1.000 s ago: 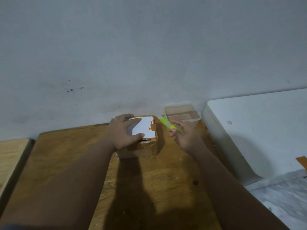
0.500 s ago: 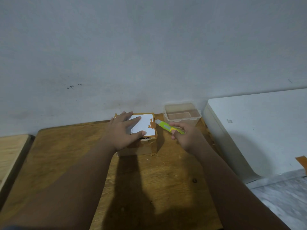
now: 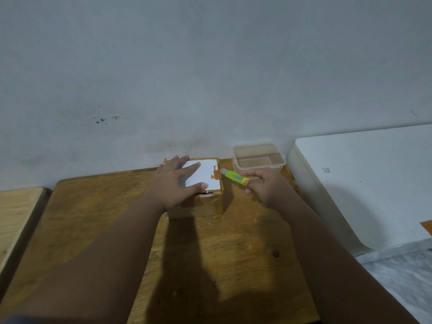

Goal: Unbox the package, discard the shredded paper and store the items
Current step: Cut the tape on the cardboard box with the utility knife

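Observation:
A small cardboard box (image 3: 205, 204) sealed with brown tape and bearing a white label stands near the back of the wooden table (image 3: 233, 265), close to the wall. My left hand (image 3: 175, 181) lies flat on the box's top, fingers spread over the label. My right hand (image 3: 264, 185) holds a yellow-green utility knife (image 3: 233, 177), its tip touching the box's upper right edge at the tape. The box's contents are hidden.
A clear plastic container (image 3: 258, 157) without a lid stands at the table's back right corner, just behind the knife. A white appliance top (image 3: 364, 178) borders the table on the right. A lighter wooden surface (image 3: 16, 211) lies to the left.
My right hand has brought the knife left until its tip meets the box's right edge. My left hand has stayed pressed on the box top.

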